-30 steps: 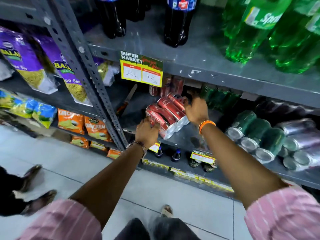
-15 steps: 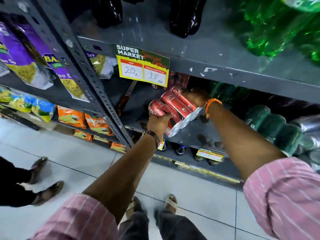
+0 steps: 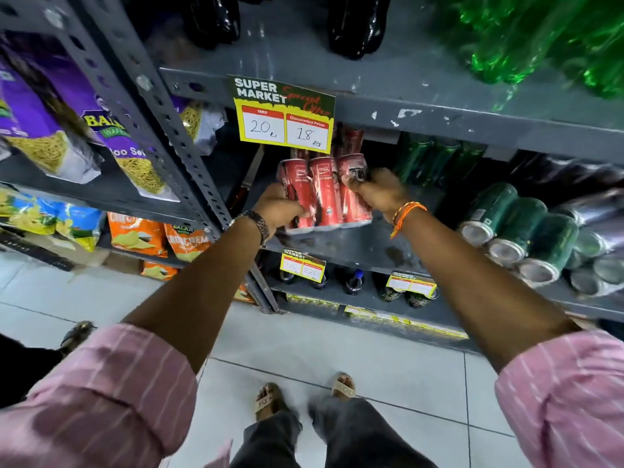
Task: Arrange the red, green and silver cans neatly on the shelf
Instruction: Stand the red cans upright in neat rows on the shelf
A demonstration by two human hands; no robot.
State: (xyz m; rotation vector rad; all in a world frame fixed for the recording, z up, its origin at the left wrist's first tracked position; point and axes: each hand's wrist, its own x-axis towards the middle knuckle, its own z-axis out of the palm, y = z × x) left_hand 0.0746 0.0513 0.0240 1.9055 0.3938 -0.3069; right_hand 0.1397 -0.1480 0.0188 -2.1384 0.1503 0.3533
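Three red cans [image 3: 326,194] are held side by side as one wrapped pack, upright, just above the grey middle shelf [image 3: 358,251]. My left hand [image 3: 278,207] grips the pack's left side and my right hand [image 3: 380,190] grips its right side. More red cans [image 3: 351,140] stand behind it, partly hidden by the price card. Green cans [image 3: 520,228] lie on their sides to the right, with upright green cans [image 3: 429,160] further back. Silver cans [image 3: 594,214] lie at the far right.
A yellow price card [image 3: 285,114] hangs from the upper shelf edge, right above the pack. A perforated grey upright [image 3: 189,157] stands left of it. Dark and green bottles [image 3: 526,38] fill the top shelf. Snack bags [image 3: 135,231] sit at the left. Another person's foot [image 3: 76,334] is at the lower left.
Both hands have turned the red pack from a slanted, lying position to upright and moved it back towards the shelf's rear. My view has dropped lower.
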